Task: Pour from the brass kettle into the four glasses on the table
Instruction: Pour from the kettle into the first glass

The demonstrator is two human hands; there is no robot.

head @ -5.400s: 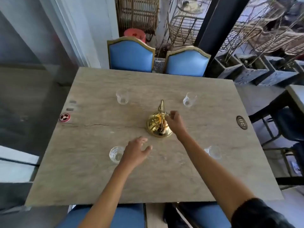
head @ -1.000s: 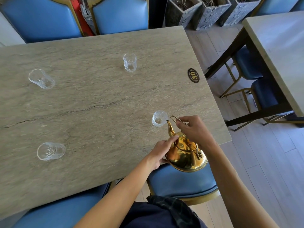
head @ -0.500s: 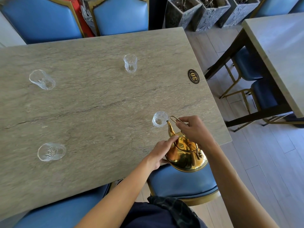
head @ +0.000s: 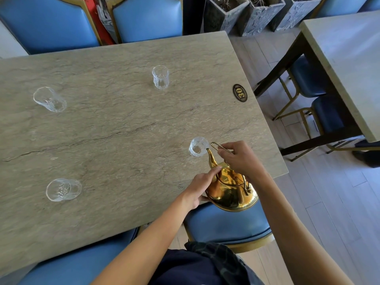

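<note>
The brass kettle (head: 230, 190) is held tilted over the table's near right corner, its spout tip at the rim of the near right glass (head: 197, 147). My right hand (head: 240, 159) grips the kettle's wire handle. My left hand (head: 202, 184) steadies the kettle's body from the left, one finger on its lid. Three other clear glasses stand on the stone table (head: 123, 124): far right glass (head: 160, 77), far left glass (head: 50, 99) and near left glass (head: 63, 189).
An oval number plate reading 30 (head: 240, 92) lies near the table's right edge. Blue chairs (head: 228, 225) stand at the near and far sides. A second table (head: 347, 58) with dark chairs is to the right, stone planters (head: 246, 13) behind.
Since 5.4 s ago the kettle left the table's middle and is now tipped at the near right glass. Over the last second the hands and kettle have barely moved.
</note>
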